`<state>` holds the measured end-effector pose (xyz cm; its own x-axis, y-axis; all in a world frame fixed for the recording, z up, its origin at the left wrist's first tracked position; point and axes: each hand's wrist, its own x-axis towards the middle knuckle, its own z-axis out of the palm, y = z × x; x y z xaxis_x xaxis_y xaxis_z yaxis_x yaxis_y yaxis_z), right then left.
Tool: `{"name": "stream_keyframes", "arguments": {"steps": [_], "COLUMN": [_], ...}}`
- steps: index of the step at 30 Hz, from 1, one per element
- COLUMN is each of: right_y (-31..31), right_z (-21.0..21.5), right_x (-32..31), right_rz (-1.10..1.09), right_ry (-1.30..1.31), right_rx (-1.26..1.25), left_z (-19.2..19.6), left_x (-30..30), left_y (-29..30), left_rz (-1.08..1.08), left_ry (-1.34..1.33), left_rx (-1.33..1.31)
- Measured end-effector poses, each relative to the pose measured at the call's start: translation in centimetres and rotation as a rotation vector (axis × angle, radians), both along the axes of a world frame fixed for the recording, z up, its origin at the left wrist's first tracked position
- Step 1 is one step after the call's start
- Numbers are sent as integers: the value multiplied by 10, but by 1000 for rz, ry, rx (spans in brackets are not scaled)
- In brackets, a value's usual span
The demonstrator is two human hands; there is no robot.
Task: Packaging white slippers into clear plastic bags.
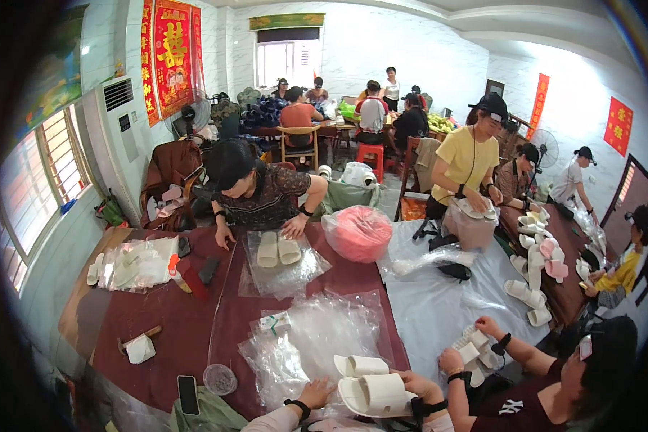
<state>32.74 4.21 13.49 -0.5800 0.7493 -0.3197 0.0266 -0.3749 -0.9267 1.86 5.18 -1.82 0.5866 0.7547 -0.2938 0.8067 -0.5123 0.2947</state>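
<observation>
Along the near edge, my right hand (pixel 419 387) is closed on a pair of cream-white slippers (pixel 384 394), one partly behind the other, with their wide straps facing up. Part of its fingers is hidden behind the slippers. My left hand (pixel 315 394) lies at the lower edge of a spread of clear plastic bags (pixel 331 333), its fingers stretched out over the film. On the bags' left part rests a small white packet with a green mark (pixel 274 324). Both my wrists carry black bands.
A dark red cloth (pixel 167 327) covers the table. A phone (pixel 188 394), a round clear dish (pixel 219 379) and a white block (pixel 140 349) lie left. Across, a person handles bagged slippers (pixel 278 249) beside a pink bundle (pixel 358 234). Another person works close at right with white slippers (pixel 475 347).
</observation>
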Motion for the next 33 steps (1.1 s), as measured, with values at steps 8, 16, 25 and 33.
{"name": "stream_keyframes", "arguments": {"steps": [8, 16, 25, 33], "right_y": [-61, -59, -49, -20], "right_z": [-37, -45, -41, -17], "right_x": [13, -26, -37, -31], "right_rz": [-4, 112, 170, 319], "right_ry": [114, -12, -48, -46], "right_rx": [-239, -301, -305, -75], "left_z": [-10, -1, -7, 35], "left_x": [3, -4, 2, 8], "left_y": [21, -3, -3, 10], "left_rz": [-5, -70, -59, 186], "left_ry": [-137, -125, -36, -322], "left_rx": [94, 110, 167, 337]}}
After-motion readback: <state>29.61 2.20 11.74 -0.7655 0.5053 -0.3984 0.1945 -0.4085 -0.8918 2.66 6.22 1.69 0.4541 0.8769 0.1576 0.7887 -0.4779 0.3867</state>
